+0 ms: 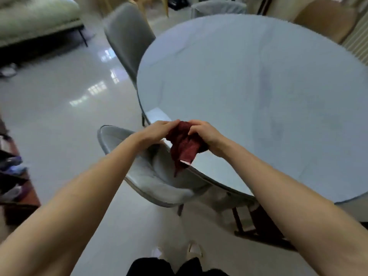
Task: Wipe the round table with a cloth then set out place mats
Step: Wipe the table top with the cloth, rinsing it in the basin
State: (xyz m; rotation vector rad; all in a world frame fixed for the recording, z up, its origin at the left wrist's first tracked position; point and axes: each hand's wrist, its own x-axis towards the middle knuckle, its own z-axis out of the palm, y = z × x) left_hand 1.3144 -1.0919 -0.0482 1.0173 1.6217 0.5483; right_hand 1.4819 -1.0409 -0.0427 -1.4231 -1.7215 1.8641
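A dark red cloth is bunched between both my hands, just above the near left edge of the round pale blue table. My left hand pinches its upper left corner. My right hand grips its upper right part. The lower end of the cloth hangs down past the table rim. No place mats are in view.
A grey chair is tucked under the table right below my hands. A second grey chair stands at the table's left side and a third at the far side. A sofa sits far left, a low shelf at the left edge.
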